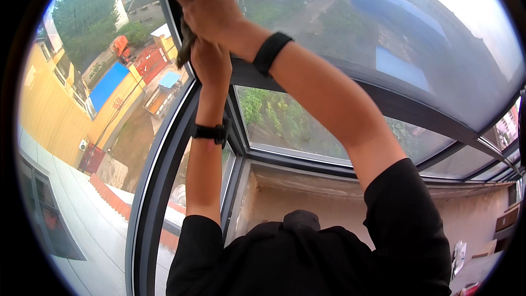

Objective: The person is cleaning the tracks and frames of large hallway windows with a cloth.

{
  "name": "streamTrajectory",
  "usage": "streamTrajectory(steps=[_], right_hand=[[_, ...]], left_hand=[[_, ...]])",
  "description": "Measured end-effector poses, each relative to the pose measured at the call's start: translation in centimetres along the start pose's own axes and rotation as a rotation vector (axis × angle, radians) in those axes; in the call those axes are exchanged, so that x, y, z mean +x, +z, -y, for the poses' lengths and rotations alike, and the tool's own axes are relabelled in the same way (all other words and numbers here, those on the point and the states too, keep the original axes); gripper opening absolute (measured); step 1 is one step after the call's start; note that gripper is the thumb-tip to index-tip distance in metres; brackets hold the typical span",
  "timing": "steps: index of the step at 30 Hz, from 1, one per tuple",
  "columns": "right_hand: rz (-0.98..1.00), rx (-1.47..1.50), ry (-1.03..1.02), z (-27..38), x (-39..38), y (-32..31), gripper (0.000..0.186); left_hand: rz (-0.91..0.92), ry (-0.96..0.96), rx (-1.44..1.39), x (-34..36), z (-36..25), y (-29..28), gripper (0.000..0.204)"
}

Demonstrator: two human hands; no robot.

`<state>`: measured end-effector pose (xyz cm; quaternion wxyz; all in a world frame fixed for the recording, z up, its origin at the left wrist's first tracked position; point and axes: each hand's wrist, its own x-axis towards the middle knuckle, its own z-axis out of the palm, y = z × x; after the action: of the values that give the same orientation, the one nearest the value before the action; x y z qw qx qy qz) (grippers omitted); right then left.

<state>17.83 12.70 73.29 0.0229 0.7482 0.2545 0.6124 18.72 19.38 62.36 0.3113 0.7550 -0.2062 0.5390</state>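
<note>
A grey-green rag point(187, 46) lies against the dark window frame post point(176, 8) at the upper left. My right hand point(211, 12) reaches across from the right and grips the rag's upper part, its fingers bent around it. Just below, my left hand point(211, 64) is raised along the post with its fingers closed at the lower part of the same rag. My right hand partly covers the left fingers. A loose end of the rag hangs beside the left hand. Both wrists wear black bands.
A large hazy glass pane point(350, 33) fills the upper right above a dark crossbar point(350, 85). Left of the post, a yard and yellow building point(60, 109) show outside. Lower down are a window ledge point(307, 172) and a beige wall point(312, 194).
</note>
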Motion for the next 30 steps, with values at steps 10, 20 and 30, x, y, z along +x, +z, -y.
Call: streamTrajectory(steps=[10,20,30], right_hand=[[0.165,0.206,0.179,5.3,-13.5,-0.8,0.053],[0.194,0.135,0.245,2.4,-16.2,-8.8,0.037],[0.104,0.177,0.282,2.3,-18.0,-12.0,0.056]], left_hand=[[0.269,-0.051,-0.048,-14.2,1.5,2.5,0.055],[0.167,0.225,-0.354,-13.4,-3.9,1.7,0.047],[-0.037,0.193,-0.28,-8.9,-4.8,-0.3,0.057]])
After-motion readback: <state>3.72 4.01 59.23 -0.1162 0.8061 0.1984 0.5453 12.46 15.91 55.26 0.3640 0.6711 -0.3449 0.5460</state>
